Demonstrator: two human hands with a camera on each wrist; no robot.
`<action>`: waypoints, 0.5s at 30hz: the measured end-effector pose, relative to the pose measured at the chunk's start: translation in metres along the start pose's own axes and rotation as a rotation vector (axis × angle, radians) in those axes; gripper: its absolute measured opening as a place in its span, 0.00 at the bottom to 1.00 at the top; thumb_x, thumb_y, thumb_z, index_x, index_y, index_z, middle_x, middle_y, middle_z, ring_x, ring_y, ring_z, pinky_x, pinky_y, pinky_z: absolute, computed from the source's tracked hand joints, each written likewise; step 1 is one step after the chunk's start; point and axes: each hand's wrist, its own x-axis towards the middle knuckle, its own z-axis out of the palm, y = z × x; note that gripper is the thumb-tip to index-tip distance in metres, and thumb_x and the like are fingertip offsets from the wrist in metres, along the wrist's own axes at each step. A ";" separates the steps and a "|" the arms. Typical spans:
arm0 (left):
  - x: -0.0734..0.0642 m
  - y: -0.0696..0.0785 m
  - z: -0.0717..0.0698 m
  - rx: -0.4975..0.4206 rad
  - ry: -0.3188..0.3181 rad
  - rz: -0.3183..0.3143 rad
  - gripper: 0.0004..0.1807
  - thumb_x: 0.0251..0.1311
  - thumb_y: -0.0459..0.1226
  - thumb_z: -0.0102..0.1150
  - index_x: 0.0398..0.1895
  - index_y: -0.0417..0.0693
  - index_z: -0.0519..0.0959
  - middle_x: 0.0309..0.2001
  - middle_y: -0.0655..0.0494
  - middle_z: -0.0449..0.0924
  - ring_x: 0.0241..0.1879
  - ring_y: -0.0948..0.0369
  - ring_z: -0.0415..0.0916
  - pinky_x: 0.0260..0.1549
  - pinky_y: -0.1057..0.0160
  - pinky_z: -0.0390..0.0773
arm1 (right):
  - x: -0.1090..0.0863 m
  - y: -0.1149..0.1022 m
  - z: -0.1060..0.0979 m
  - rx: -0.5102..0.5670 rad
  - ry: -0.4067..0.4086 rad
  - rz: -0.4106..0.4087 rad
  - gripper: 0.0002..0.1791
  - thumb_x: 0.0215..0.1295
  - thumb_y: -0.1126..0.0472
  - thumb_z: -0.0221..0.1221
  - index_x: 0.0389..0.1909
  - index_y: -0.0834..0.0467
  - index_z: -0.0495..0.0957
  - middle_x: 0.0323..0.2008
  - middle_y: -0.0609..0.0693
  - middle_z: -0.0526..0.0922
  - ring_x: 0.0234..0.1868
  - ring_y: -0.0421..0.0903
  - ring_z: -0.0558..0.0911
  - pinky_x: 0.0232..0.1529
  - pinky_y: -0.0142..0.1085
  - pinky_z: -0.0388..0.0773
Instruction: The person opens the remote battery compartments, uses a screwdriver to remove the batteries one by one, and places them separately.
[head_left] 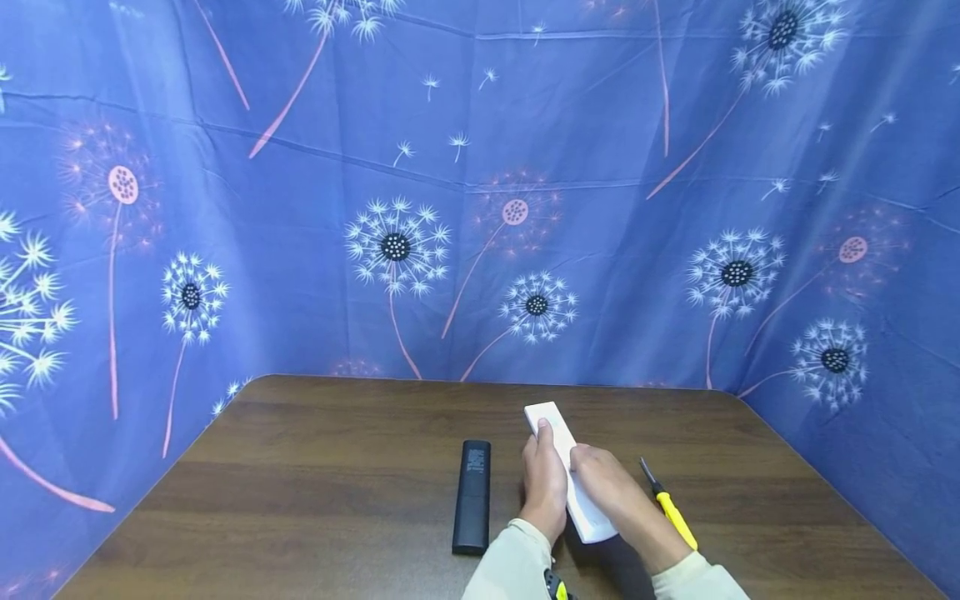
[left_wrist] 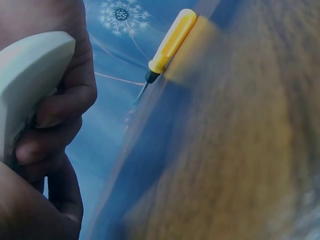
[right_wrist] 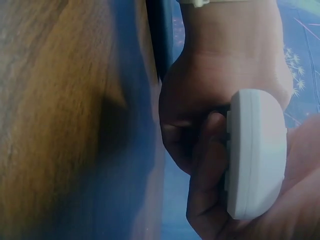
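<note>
Both hands hold a white remote control [head_left: 566, 467], slim and slanting away over the right half of the table. My left hand [head_left: 545, 483] grips its left side with the thumb along the top face. From the right, my right hand [head_left: 611, 487] grips the same remote, thumb at its edge. In the left wrist view, fingers curl under the white casing [left_wrist: 35, 65]. The right wrist view shows the rounded end [right_wrist: 260, 155] of the remote, with curled fingers beneath it; its underside is mostly hidden.
A black remote control [head_left: 472, 500] lies left of the hands, its labelled side up. To the right lies a yellow-handled screwdriver [head_left: 675, 517], its tip pointing away. The wooden table [head_left: 337, 467] ends at a blue dandelion-print cloth [head_left: 300, 250].
</note>
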 end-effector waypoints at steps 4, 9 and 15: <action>0.000 0.001 0.000 0.016 -0.011 -0.001 0.27 0.77 0.55 0.36 0.53 0.43 0.75 0.41 0.53 0.79 0.42 0.59 0.77 0.47 0.57 0.74 | 0.000 0.000 -0.001 -0.010 -0.004 0.009 0.23 0.68 0.58 0.39 0.51 0.69 0.74 0.28 0.56 0.76 0.24 0.51 0.78 0.22 0.39 0.76; 0.000 0.000 0.000 0.009 -0.010 0.007 0.26 0.77 0.54 0.36 0.50 0.42 0.76 0.39 0.52 0.79 0.41 0.59 0.78 0.46 0.58 0.74 | 0.000 0.001 0.000 -0.022 -0.001 -0.005 0.21 0.68 0.58 0.39 0.46 0.67 0.76 0.26 0.56 0.76 0.22 0.50 0.78 0.20 0.39 0.75; 0.001 0.000 -0.001 0.005 -0.015 0.007 0.25 0.78 0.53 0.36 0.47 0.43 0.77 0.38 0.52 0.79 0.40 0.59 0.77 0.46 0.59 0.73 | 0.000 0.001 0.000 -0.030 -0.005 -0.009 0.20 0.68 0.59 0.39 0.42 0.66 0.76 0.26 0.55 0.76 0.21 0.50 0.78 0.20 0.39 0.75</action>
